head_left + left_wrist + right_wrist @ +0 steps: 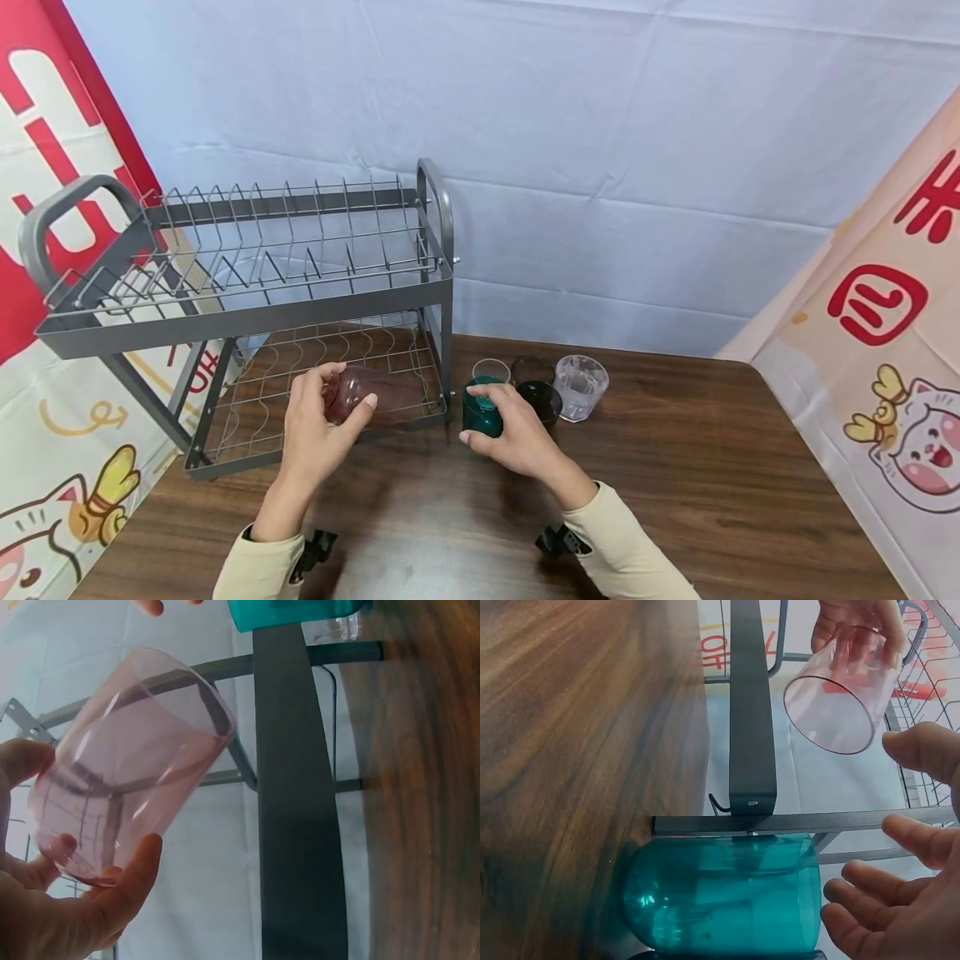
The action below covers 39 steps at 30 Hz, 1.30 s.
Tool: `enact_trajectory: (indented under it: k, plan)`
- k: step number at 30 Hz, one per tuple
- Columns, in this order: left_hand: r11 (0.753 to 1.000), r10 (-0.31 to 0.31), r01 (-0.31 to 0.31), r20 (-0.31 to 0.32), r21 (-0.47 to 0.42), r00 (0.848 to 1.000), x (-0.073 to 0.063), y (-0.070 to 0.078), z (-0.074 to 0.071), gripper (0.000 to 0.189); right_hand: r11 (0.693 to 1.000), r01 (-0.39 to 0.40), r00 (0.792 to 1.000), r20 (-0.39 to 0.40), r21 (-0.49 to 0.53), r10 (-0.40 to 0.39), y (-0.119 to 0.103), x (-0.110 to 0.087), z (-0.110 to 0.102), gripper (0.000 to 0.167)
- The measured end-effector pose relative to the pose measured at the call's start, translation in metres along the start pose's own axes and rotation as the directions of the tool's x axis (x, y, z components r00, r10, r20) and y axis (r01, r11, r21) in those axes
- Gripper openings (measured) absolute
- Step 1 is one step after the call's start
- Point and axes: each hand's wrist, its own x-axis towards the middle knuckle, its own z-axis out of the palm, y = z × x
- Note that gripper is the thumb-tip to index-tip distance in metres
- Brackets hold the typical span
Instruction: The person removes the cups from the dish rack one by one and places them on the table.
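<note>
My left hand (313, 429) grips a pink transparent glass (135, 765) near its base, with fingers and thumb around it. The glass is tilted, and its mouth points to the right in the head view, by the lower tier of the dish rack (255, 312). My right hand (517, 429) is at a teal glass (720, 892) that stands upright on the table, just right of the rack. In the right wrist view the fingers (889, 889) are spread near the teal rim; whether a fingertip touches it I cannot tell.
Behind and beside the teal glass stand a dark glass (551, 400), another darkish glass (532, 368), a clear faceted glass (581, 387) and a clear rim (491, 367). The rack has two wire tiers and raised side handles (442, 208). A pale cloth (637, 167) hangs behind the wooden table (675, 475).
</note>
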Motion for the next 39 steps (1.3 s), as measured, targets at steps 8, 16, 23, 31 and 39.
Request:
enact_trajectory:
  k: [8, 16, 23, 31, 39]
  plan:
    - [0.991, -0.093, 0.096, 0.039, -0.089, 0.995, 0.000, 0.000, 0.002, 0.053, 0.991, -0.030, 0.999, 0.016, 0.127, 0.028, 0.002, 0.001, 0.002, 0.059]
    - [0.969, -0.138, 0.149, 0.068, -0.199, 0.988, -0.002, 0.004, 0.005, 0.049, 0.970, -0.047, 0.999, 0.024, 0.238, 0.043, 0.002, 0.001, 0.004, 0.060]
    - [0.957, -0.132, 0.149, 0.083, -0.250, 0.988, 0.000, 0.034, -0.004, 0.045, 0.916, -0.075, 0.996, 0.067, 0.393, 0.052, 0.001, 0.002, 0.005, 0.062]
    - [0.905, -0.208, 0.255, 0.169, -0.341, 0.963, -0.001, 0.032, -0.005, 0.043, 0.837, -0.111, 0.993, 0.092, 0.536, 0.073, 0.000, 0.002, 0.006, 0.059]
    - [0.893, -0.215, 0.265, 0.172, -0.365, 0.961, -0.003, 0.033, 0.000, 0.044, 0.825, -0.092, 0.996, 0.064, 0.558, 0.067, 0.001, 0.001, 0.009, 0.058]
